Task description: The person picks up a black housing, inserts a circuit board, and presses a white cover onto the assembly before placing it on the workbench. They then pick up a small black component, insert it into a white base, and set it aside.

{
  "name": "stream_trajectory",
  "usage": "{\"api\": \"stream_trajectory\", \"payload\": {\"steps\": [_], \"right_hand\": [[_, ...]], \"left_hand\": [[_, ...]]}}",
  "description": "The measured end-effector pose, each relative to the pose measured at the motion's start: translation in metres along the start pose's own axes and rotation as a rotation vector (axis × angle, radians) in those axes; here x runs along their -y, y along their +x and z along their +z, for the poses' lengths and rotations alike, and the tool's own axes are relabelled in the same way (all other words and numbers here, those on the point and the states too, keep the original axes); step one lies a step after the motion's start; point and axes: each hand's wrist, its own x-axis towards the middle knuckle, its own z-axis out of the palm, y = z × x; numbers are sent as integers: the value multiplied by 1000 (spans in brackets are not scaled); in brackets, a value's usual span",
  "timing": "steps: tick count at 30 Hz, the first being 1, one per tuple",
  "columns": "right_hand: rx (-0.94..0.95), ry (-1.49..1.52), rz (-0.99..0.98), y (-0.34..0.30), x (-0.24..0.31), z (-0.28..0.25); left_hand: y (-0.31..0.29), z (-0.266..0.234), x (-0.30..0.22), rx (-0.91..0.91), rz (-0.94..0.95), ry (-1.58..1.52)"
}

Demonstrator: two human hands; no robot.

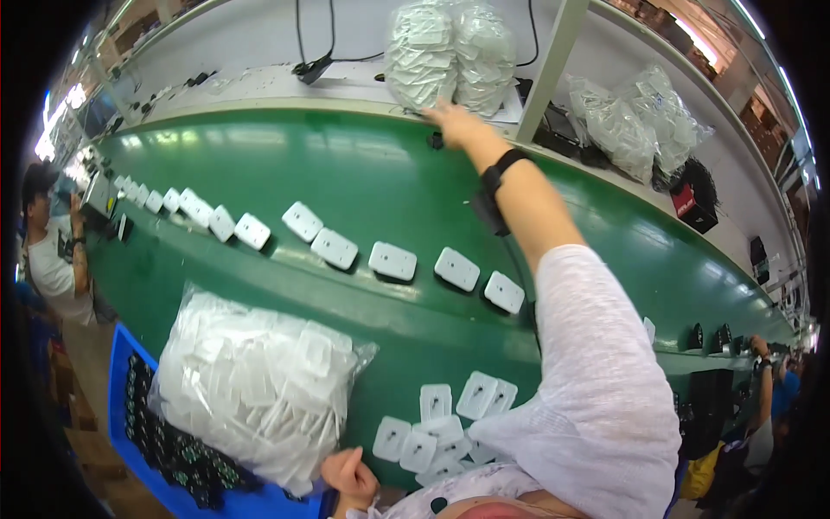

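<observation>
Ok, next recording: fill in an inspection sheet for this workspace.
Surface: glossy green worktop.
Job's things: white plates in a row; loose translucent covers; large clear bag of similar pieces.
Clutter: blue bin with dark parts.
Hands: right hand outstretched to the rear plastic bags; left hand curled beside the large clear bag, contact unclear.
Cables: black cables hang at the rear wall.
Surroundings: co-workers at left and right.

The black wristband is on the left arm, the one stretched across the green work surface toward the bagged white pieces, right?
No, the right arm wears the black wristband, as the head view shows. That arm is stretched across the green work surface toward the bagged white pieces.
</observation>
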Motion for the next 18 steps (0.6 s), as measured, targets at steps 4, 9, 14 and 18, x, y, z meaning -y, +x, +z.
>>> {"api": "stream_trajectory", "payload": {"steps": [4,9,14,18], "right_hand": [[92,-12,-79,22,31,65],[-316,-104,-25,-1,12,80],[-119,3,-206,-73,-12,52],[-366,39,-403,-225,-51,-14]], "left_hand": [[-101,-14,85,291,238,178],[-12,15,22,-3,109,-132],[1,20,10,-115,117,-222],[14,25,-11,-242,109,-81]]}}
